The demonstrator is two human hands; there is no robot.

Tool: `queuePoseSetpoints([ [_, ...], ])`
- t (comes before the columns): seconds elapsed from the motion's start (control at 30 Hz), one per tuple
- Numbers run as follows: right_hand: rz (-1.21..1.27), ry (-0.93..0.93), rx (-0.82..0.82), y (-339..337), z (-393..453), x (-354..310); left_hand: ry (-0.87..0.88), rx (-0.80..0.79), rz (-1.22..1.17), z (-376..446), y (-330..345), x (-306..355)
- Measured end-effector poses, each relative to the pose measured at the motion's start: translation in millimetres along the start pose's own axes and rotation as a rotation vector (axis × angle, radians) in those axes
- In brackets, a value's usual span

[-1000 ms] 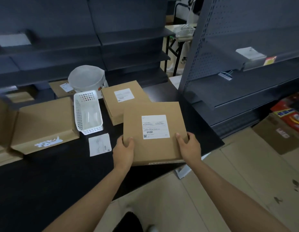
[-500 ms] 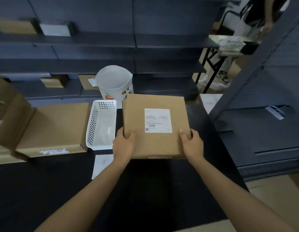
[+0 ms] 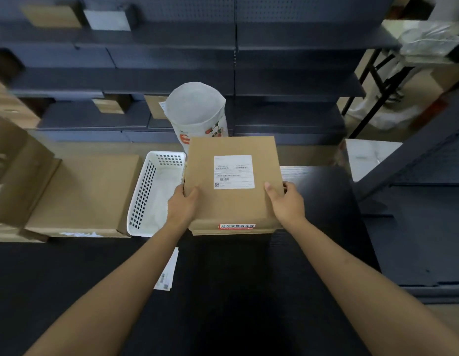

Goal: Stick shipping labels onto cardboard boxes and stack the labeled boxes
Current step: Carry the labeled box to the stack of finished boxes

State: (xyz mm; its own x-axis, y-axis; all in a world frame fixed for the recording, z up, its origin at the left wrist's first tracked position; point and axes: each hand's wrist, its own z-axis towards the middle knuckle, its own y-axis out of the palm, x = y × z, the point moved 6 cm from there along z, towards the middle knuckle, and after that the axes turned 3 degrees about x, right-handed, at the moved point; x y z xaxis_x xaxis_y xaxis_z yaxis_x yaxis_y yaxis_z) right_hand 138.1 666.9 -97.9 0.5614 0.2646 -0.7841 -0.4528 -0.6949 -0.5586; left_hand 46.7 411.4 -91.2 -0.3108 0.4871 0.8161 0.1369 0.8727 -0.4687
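- Labeled box (image 3: 233, 183) sits on top of another box, whose edge shows just beneath its near side, on the dark table (image 3: 223, 291); misaligned edges could let it slide off when released
- Left hand (image 3: 183, 204) grips its near-left edge, right hand (image 3: 286, 204) its near-right edge, thumbs on top, fingers curled round the sides
- White basket (image 3: 156, 191) stands just beside on the left
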Motion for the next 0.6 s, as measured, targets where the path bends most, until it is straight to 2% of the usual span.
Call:
queuePoseSetpoints([
  [0.37,0.006,-0.034,-0.010,0,10,-2,0.006,0.035,-0.003,7,5,0],
  [0.6,-0.065,-0.013,-0.106,2,3,-1,0.023,0.061,0.001,2,-7,-3],
])
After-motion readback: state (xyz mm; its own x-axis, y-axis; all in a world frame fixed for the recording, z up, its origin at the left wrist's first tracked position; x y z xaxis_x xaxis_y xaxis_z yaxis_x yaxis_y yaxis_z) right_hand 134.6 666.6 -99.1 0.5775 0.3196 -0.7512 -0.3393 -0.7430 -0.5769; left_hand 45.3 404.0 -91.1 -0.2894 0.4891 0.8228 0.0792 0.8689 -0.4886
